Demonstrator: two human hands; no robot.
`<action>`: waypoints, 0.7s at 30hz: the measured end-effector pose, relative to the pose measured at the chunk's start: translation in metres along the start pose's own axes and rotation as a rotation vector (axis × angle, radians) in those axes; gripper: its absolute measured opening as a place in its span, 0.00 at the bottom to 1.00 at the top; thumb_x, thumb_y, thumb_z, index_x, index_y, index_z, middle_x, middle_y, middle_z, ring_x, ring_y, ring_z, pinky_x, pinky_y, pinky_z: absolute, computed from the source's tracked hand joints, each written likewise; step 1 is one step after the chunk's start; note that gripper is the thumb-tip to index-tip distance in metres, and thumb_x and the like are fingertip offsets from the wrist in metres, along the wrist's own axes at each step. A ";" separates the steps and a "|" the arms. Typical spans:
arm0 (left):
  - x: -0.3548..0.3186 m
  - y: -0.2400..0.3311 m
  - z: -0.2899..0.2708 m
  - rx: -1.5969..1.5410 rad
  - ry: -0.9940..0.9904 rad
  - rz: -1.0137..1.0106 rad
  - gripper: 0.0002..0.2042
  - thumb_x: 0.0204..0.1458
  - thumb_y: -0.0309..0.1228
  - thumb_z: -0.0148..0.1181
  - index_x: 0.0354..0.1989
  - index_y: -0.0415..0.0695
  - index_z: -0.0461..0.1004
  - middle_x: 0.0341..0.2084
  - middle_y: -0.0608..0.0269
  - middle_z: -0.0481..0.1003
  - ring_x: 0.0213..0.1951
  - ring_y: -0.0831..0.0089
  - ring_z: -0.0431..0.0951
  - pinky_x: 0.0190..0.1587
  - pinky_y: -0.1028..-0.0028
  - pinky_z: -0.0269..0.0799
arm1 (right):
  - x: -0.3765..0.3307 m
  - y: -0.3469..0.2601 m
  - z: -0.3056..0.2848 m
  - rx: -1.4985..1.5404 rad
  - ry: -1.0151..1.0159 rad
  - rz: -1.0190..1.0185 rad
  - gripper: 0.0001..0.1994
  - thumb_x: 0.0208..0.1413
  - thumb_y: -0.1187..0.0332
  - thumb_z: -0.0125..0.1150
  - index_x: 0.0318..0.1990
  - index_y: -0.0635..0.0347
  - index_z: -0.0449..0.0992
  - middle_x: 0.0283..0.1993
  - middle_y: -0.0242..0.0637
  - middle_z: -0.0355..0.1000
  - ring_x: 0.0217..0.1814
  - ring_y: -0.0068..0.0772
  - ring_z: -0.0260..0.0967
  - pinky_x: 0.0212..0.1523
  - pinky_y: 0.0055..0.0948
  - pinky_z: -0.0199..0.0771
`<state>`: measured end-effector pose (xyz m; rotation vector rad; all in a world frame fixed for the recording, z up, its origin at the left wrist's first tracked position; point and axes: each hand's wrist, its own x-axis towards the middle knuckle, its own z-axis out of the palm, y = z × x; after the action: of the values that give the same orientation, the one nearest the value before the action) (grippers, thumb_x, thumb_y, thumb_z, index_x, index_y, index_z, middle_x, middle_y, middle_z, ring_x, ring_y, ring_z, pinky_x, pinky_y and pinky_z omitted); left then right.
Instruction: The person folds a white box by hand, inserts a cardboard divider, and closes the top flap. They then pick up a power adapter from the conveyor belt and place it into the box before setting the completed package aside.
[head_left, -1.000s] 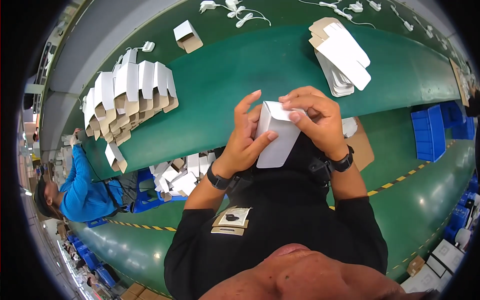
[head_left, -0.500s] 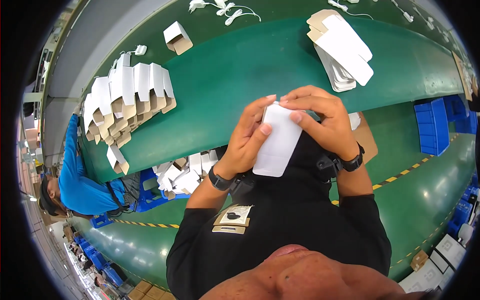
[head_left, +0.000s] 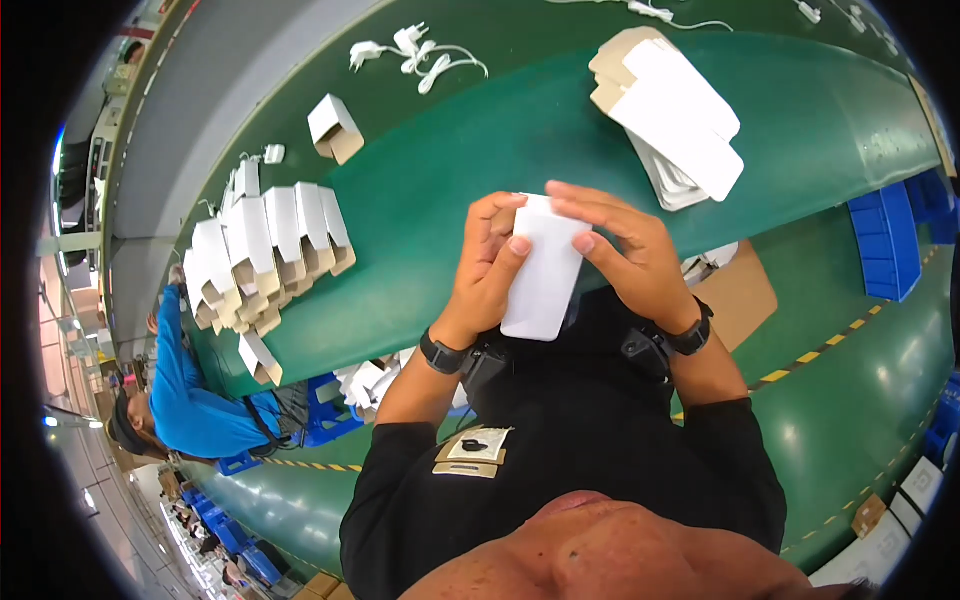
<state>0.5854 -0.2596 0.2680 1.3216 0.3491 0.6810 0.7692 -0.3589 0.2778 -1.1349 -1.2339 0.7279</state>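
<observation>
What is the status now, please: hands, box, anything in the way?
Left hand and right hand both grip the small white box above the green table. Nothing blocks the hands.

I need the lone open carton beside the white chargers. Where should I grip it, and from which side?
Take the lone open carton by its two white side walls, coming from above. It stands apart on the green table, clear of the white chargers, so both walls look free; its open brown flap would likely flex.
</observation>
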 end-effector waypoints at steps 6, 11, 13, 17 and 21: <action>0.118 0.018 -0.057 0.319 0.401 0.173 0.26 0.63 0.30 0.58 0.67 0.43 0.55 0.49 0.56 0.75 0.46 0.74 0.76 0.50 0.72 0.72 | 0.020 -0.015 -0.056 -1.069 0.324 -0.094 0.23 0.57 0.68 0.65 0.60 0.60 0.74 0.64 0.48 0.71 0.69 0.52 0.64 0.72 0.50 0.55; 0.223 -0.008 -0.122 0.039 0.633 -0.060 0.29 0.59 0.32 0.64 0.65 0.44 0.57 0.47 0.57 0.75 0.40 0.72 0.75 0.40 0.76 0.74 | 0.018 0.002 -0.065 -1.431 0.278 0.006 0.26 0.55 0.69 0.64 0.63 0.59 0.71 0.64 0.47 0.70 0.71 0.52 0.61 0.73 0.58 0.48; 0.247 -0.031 -0.127 -0.036 0.685 -0.152 0.29 0.58 0.33 0.65 0.65 0.44 0.58 0.46 0.57 0.75 0.38 0.73 0.75 0.37 0.76 0.73 | 0.017 -0.002 -0.071 -1.430 0.290 -0.012 0.25 0.55 0.69 0.64 0.62 0.59 0.72 0.63 0.46 0.71 0.70 0.51 0.62 0.72 0.58 0.49; 0.242 -0.073 -0.211 0.134 0.725 -0.004 0.29 0.51 0.24 0.61 0.63 0.42 0.61 0.44 0.54 0.74 0.40 0.68 0.75 0.38 0.68 0.74 | 0.026 -0.020 -0.060 -1.333 0.325 -0.144 0.23 0.53 0.73 0.61 0.58 0.61 0.74 0.59 0.45 0.73 0.66 0.48 0.67 0.70 0.58 0.54; 0.210 -0.063 -0.109 0.375 0.613 0.114 0.19 0.65 0.29 0.49 0.63 0.37 0.66 0.58 0.49 0.72 0.60 0.56 0.71 0.69 0.59 0.59 | 0.021 -0.013 -0.075 -1.177 0.540 -0.257 0.21 0.51 0.77 0.55 0.54 0.67 0.74 0.55 0.49 0.74 0.55 0.51 0.73 0.61 0.56 0.66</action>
<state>0.6963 -0.0485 0.2118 1.4701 0.9370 1.1578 0.8445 -0.3637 0.3017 -1.8787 -1.2739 -0.6095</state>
